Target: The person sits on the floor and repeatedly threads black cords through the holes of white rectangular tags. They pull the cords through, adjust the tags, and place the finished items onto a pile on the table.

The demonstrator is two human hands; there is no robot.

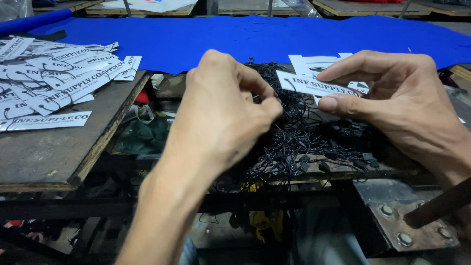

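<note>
Midway, seemingly: one white paper tag (314, 84) being strung, many already done.
Right hand (392, 100) pinches the tag between thumb and fingers above the black string pile (299, 142); left hand (223, 110) fingers are pressed together on a string beside it. Strung tags (54, 83) heap on the left table (54, 152); a few unstrung ones (314, 63) wait behind.

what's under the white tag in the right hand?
Under the white tag: more white tags and a heap of black strings. The right hand hides its right end and whatever lies below.
</note>
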